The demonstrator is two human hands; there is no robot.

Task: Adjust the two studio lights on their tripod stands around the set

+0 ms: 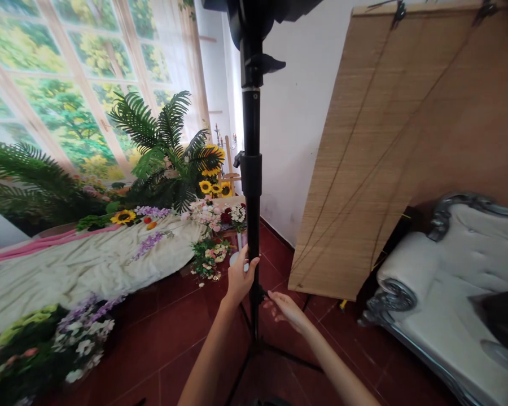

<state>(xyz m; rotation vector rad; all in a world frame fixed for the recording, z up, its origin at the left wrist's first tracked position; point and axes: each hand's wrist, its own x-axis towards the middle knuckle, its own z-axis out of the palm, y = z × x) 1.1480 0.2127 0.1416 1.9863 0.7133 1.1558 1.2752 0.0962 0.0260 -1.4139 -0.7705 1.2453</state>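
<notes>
A black light stand [252,129] rises upright through the middle of the view, its legs spread on the floor. My left hand [240,276] is wrapped round the pole at its lower part. Just below and to the right, my right hand [284,309] pinches a small black knob [260,294] on the pole with thumb and fingers. Higher up are another clamp collar [251,175] and a lever [271,63]. The dark fixture [258,17] on top is cut off by the upper edge.
To the left, a cream cloth [110,254] carries flowers and fruit, with palm fronds [156,146] behind. A bamboo blind [355,158] hangs at right, near a tufted white sofa [461,304]. Dark red tiles [182,321] cover the floor.
</notes>
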